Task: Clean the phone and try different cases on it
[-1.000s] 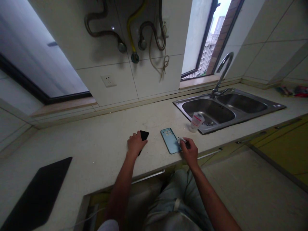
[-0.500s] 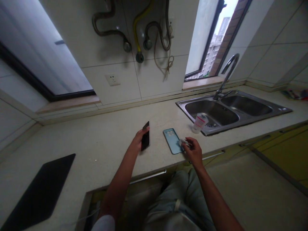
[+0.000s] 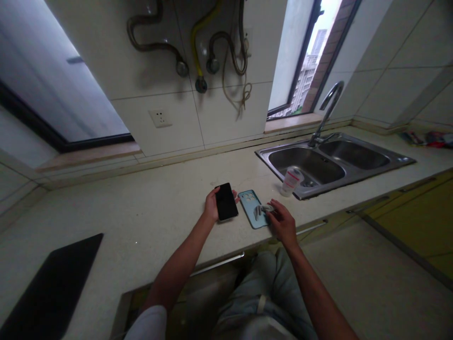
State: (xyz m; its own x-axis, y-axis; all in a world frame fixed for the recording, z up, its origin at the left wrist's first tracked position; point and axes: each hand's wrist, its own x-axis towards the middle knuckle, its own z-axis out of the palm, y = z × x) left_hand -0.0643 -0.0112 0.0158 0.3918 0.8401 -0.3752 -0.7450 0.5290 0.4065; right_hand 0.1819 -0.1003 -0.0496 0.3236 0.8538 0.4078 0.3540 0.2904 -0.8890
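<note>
My left hand (image 3: 211, 207) is closed around a black smartphone (image 3: 227, 202), its dark face turned up toward me, thumb on the near edge and fingertips showing past the far edge. Just right of it a light blue phone case (image 3: 249, 204) with camera cutouts lies on the counter. My right hand (image 3: 283, 223) pinches a crumpled greyish-white cloth (image 3: 262, 209), which hangs over the lower part of the case. Whether the cloth touches the case, I cannot tell.
A clear plastic cup (image 3: 291, 182) with red lines stands by the steel double sink (image 3: 304, 194). On the left of the white counter (image 3: 159, 208) lies a flat black panel (image 3: 56, 278). The counter's front edge runs close to my body.
My left hand has turned the phone from nearly edge-on to face up and brought it nearer the case. The cloth in my right hand now spreads further left over the case.
</note>
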